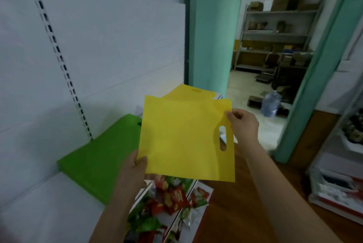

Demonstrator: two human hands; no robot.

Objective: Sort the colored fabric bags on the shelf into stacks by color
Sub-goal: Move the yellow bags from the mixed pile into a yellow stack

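We pinch the yellow bag (182, 134) by opposite corners, left hand (135, 170) and right hand (242, 125); we should lay it squarely on the yellow stack (188, 91), edges aligned.

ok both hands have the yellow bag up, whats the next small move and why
Probably carry the yellow bag forward and lay it on the yellow stack behind it. Both hands, left and right, pinch its edges, and the green stack on the left is the wrong colour.

Two bare arms seen from above, no sleeves worn, left hand (137, 166) and right hand (242, 125) bare too, no rings, watch or gloves seen, short fingernails
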